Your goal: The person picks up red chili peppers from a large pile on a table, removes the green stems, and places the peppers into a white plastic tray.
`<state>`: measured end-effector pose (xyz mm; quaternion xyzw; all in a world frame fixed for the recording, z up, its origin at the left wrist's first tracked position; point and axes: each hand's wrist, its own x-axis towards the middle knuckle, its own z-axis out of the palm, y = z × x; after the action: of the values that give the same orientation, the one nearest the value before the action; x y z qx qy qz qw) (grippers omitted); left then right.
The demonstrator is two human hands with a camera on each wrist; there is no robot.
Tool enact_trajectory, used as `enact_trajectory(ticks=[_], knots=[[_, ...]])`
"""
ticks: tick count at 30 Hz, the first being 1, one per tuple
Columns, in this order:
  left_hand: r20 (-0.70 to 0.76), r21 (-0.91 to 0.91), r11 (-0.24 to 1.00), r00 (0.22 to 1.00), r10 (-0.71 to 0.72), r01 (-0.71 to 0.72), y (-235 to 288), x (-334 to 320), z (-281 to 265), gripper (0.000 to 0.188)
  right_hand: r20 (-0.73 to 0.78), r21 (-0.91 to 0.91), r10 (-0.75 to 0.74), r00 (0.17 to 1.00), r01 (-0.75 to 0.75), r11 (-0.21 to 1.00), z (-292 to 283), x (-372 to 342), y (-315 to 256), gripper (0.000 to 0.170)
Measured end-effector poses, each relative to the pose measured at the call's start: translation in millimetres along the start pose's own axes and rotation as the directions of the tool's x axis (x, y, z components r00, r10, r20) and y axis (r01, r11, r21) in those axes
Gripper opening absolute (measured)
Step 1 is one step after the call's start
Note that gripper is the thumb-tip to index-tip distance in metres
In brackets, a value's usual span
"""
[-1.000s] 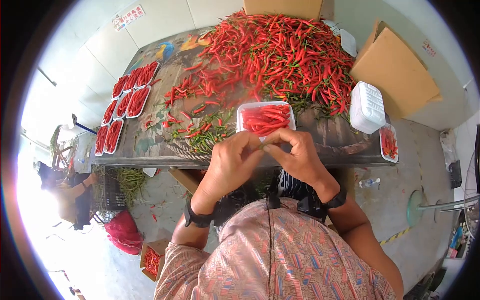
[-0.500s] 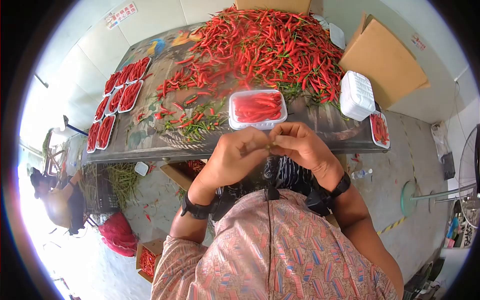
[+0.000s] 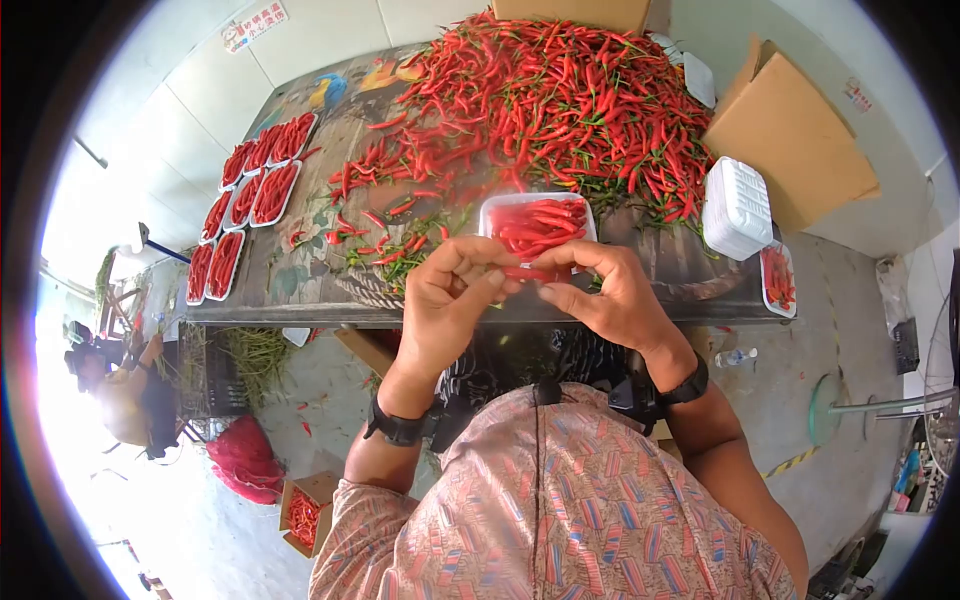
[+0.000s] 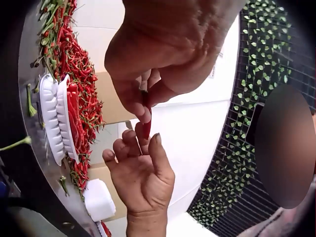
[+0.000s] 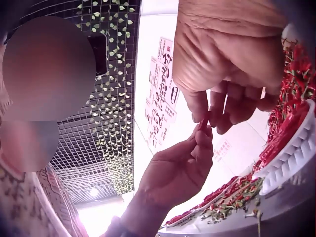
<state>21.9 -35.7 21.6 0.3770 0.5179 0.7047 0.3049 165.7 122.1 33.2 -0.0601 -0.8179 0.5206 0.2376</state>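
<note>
My left hand (image 3: 440, 300) pinches a small red chili pepper (image 4: 147, 116) between thumb and fingers, just above the table's front edge. Facing it, my right hand (image 3: 620, 300) has its fingers at the chili's tip. In the left wrist view, the right thumb stands a little away from the pepper. A trace of green shows at the end within the left fingers. Right behind both hands sits a white foam tray (image 3: 487, 222), filled with red chilies (image 3: 545, 222) laid roughly side by side.
A large heap of chilies (image 3: 570, 110) covers the table's back. Green stems (image 3: 405, 268) lie left of the tray. Several filled trays (image 3: 272, 195) line the left side. Stacked white trays (image 3: 738, 212) and another filled tray (image 3: 778, 280) stand right, near a cardboard box (image 3: 790, 130).
Earlier the fingertips of both hands met over a small greenish bit. Now the hands are slightly farther apart and higher, with a red chili showing between them. The head view also shifted.
</note>
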Motion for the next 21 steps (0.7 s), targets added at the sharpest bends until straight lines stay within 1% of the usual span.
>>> enact_trajectory(ticks=[2,4,5,7,8,10,11,13,14,16,17,19,21], knots=[[0.002,-0.009,1.000,1.000,0.005,-0.005,0,0,1,0.020,-0.015,0.018,0.001,1.000,-0.001,1.000,2,2,2,0.022],[0.003,0.117,0.993,0.999,0.035,-0.035,1,0,2,0.019,-0.019,0.000,0.077,0.997,-0.077,0.997,2,4,-1,0.018],[0.001,0.118,0.993,1.000,0.031,-0.031,0,1,3,0.019,-0.018,0.003,0.080,0.997,-0.080,0.997,2,5,-1,0.018],[-0.070,0.162,0.987,0.997,0.008,0.003,0,2,2,0.016,-0.070,0.011,0.046,0.997,-0.045,0.999,2,6,1,0.015],[-0.074,0.164,0.986,0.997,0.003,0.009,-2,1,0,0.016,-0.067,0.016,0.049,0.997,-0.048,0.999,2,7,1,0.015],[-0.082,0.338,0.938,0.995,-0.054,0.079,-6,1,-6,0.018,-0.075,-0.052,0.000,0.997,-0.004,0.999,0,8,2,0.014],[-0.084,0.339,0.937,0.995,-0.059,0.084,-6,1,-6,0.018,-0.074,-0.048,0.003,0.997,-0.007,0.999,0,8,3,0.014],[-0.073,0.503,0.864,0.997,0.004,0.034,-3,2,-4,0.015,-0.072,-0.049,0.002,0.997,-0.005,0.999,-1,10,6,0.013],[-0.073,0.503,0.863,0.997,0.000,0.037,-2,2,-3,0.015,-0.073,-0.046,0.005,0.997,-0.008,0.999,-3,10,7,0.013],[-0.096,0.407,0.912,0.995,-0.014,0.052,-2,3,-2,0.011,-0.022,-0.005,0.030,0.999,-0.030,1.000,-7,11,7,0.013],[-0.095,0.406,0.912,0.995,-0.019,0.056,-2,3,-3,0.011,-0.023,-0.003,0.035,0.999,-0.035,0.999,-9,11,8,0.013],[-0.081,0.156,0.980,0.991,-0.109,0.121,-3,4,-7,0.010,0.010,0.092,0.036,0.999,-0.037,0.995,-11,12,8,0.013],[-0.062,0.130,0.983,0.991,-0.119,0.126,-6,6,-12,0.010,0.017,0.078,0.034,0.999,-0.035,0.996,-13,12,5,0.013]])
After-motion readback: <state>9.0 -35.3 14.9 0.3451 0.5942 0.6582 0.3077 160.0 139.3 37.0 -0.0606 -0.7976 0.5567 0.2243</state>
